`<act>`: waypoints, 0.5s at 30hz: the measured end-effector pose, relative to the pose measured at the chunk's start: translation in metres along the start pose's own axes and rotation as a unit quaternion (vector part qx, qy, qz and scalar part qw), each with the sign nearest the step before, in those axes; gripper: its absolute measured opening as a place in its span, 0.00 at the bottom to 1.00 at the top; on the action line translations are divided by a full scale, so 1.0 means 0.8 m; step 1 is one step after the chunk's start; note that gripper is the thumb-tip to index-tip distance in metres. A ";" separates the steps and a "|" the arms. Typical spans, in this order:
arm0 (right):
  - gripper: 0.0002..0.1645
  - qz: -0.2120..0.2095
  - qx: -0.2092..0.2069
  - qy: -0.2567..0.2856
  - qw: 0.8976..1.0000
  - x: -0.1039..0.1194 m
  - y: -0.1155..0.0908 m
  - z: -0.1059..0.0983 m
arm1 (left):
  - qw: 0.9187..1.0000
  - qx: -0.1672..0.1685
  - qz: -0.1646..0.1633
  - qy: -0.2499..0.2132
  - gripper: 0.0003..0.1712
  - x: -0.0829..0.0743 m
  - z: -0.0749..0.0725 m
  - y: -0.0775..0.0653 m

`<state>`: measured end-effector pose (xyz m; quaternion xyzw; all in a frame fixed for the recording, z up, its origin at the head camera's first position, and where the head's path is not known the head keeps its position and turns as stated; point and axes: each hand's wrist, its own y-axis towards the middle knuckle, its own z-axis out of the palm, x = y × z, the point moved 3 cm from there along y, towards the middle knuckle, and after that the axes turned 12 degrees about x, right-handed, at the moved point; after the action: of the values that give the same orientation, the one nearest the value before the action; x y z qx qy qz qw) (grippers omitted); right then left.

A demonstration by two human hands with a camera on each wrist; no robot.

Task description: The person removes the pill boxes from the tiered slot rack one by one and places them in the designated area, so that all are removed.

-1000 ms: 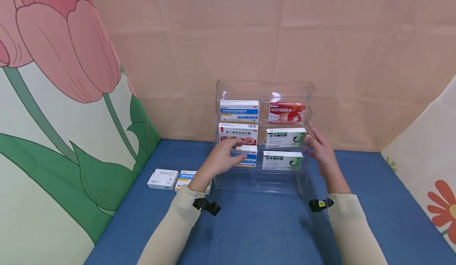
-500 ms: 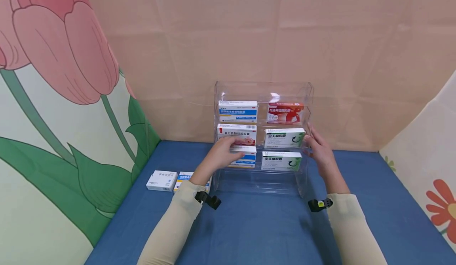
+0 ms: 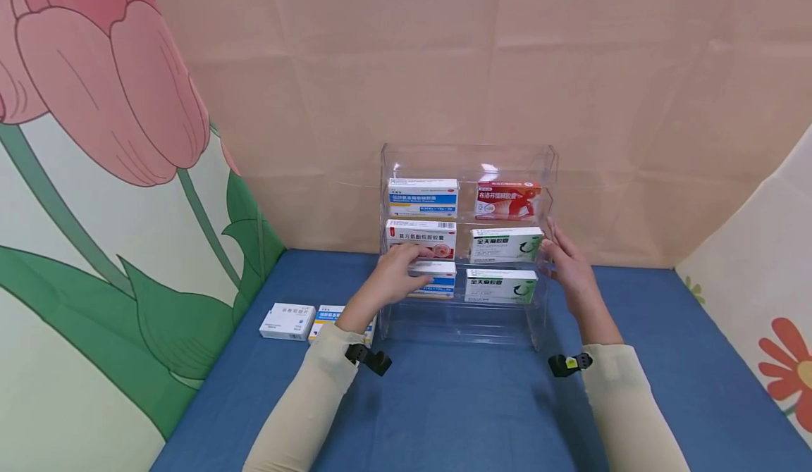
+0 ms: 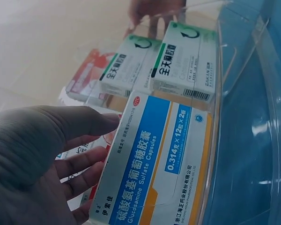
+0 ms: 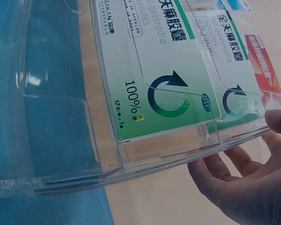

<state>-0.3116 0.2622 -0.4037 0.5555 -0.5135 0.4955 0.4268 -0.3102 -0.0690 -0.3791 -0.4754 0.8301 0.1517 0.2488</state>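
Observation:
A clear acrylic tiered stand (image 3: 457, 327) on the blue table bears several medicine boxes in two columns. My left hand (image 3: 392, 276) is at the left end of the lower blue-and-white glucosamine capsule box (image 3: 438, 282). In the left wrist view its thumb reaches the upper edge of that glucosamine box (image 4: 168, 154), and the fingers extend loosely beside it, their tips partly hidden. My right hand (image 3: 574, 275) grips the stand's right side, thumb inside and fingers outside, next to the green-and-white capsule boxes (image 5: 164, 75).
On the table at left lie a white medicine box (image 3: 287, 321) and another blue-and-white box (image 3: 326, 315), partly hidden by my left forearm. Higher on the stand sit a red box (image 3: 507, 201), a red-and-white box (image 3: 421, 232) and a blue-and-white box (image 3: 423, 198).
The fingers of my left hand have lowered and shifted slightly left around the lower glucosamine box. My right hand stays on the stand's side. The head view has shifted slightly.

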 end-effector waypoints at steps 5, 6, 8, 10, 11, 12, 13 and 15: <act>0.36 -0.003 -0.002 -0.007 1.000 0.000 0.000 0.001 | 1.000 0.001 -0.002 0.004 0.25 0.001 0.001 -0.001; 0.35 -0.004 -0.002 -0.008 1.000 0.001 -0.001 0.002 | 1.000 0.001 -0.001 0.004 0.25 0.002 0.001 -0.001; 0.35 -0.006 0.000 -0.008 1.000 0.001 -0.001 0.002 | 1.000 0.001 0.001 0.005 0.25 0.002 0.002 -0.002; 0.35 -0.006 0.001 -0.007 1.000 0.002 -0.002 0.003 | 1.000 0.001 0.000 0.005 0.24 0.003 0.003 -0.002; 0.35 -0.006 0.002 -0.006 1.000 0.002 -0.002 0.003 | 1.000 0.000 -0.001 0.006 0.24 0.004 0.003 -0.003; 0.35 -0.006 0.002 -0.006 1.000 0.002 -0.002 0.003 | 1.000 -0.001 -0.004 0.005 0.24 0.005 0.004 -0.003; 0.35 -0.005 0.003 -0.005 1.000 0.002 -0.001 0.003 | 1.000 -0.002 -0.006 0.004 0.24 0.007 0.004 -0.003; 0.35 -0.003 0.001 -0.004 1.000 0.001 -0.001 0.001 | 1.000 -0.003 -0.010 0.004 0.24 0.009 0.005 -0.003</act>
<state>-0.3111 0.2610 -0.4031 0.5593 -0.5130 0.4925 0.4258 -0.3101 -0.0735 -0.3865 -0.4850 0.8259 0.1500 0.2453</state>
